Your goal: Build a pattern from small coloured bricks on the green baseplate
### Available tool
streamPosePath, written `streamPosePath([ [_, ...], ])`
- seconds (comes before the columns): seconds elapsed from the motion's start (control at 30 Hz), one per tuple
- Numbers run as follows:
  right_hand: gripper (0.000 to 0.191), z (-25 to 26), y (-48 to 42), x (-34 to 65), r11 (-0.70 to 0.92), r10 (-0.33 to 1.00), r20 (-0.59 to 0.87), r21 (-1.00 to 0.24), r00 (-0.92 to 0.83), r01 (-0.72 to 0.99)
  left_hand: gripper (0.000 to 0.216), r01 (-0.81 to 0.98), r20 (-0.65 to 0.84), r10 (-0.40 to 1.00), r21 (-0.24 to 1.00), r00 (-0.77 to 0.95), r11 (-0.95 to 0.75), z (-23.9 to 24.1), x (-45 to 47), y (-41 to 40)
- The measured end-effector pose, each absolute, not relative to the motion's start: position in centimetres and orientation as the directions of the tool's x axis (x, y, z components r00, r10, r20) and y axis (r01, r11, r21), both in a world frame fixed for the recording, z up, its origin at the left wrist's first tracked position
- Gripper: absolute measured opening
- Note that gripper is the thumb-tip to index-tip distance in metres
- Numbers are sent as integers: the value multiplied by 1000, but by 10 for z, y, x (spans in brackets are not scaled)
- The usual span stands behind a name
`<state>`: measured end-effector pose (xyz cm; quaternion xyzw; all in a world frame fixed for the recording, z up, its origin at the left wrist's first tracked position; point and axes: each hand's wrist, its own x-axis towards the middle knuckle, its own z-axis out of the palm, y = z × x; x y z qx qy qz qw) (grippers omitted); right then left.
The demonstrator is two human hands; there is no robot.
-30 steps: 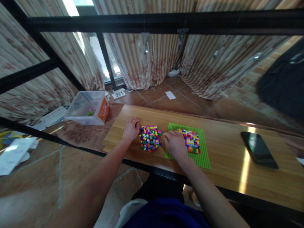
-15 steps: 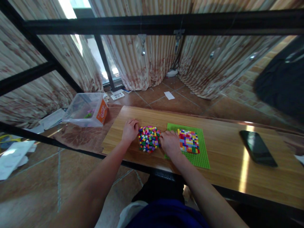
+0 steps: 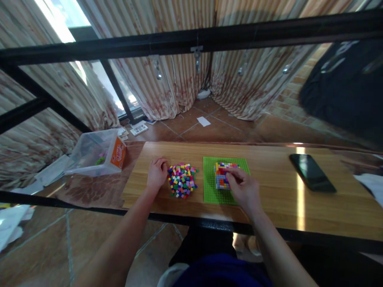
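A heap of small many-coloured bricks (image 3: pixel 181 180) lies on the wooden table (image 3: pixel 269 199). My left hand (image 3: pixel 156 175) rests on the table with curled fingers, its knuckles against the heap's left side. To the right lies a green baseplate (image 3: pixel 211 187) with a patch of coloured bricks (image 3: pixel 220 177) built on it. My right hand (image 3: pixel 243 186) is over that patch, fingertips pinched together and pressed onto its top right. What the fingertips hold is too small to make out.
A black phone (image 3: pixel 312 173) lies on the table to the right. A clear plastic box (image 3: pixel 95 153) with an orange label stands at the left on a patterned surface. A black metal frame (image 3: pixel 191 40) crosses overhead. Papers lie on the tiled floor.
My right hand has moved from the right edge of the loose heap over to the built patch on the baseplate. The left hand stays beside the heap. The view has shifted rightward.
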<state>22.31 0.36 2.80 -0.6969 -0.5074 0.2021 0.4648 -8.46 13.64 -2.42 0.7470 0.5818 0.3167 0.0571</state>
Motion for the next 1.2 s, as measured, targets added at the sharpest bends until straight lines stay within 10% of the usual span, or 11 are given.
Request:
streamPosePath([
  [0.53,29,0,38,286,-120,869,173,-834,463,538,28,837,414,898,431,149,-337,-23,-89,139],
  [1.2,52,-5,56,298,-174,931,-109,-971,350,161,25,836,417,898,437,139,-332,-21,-89,139],
])
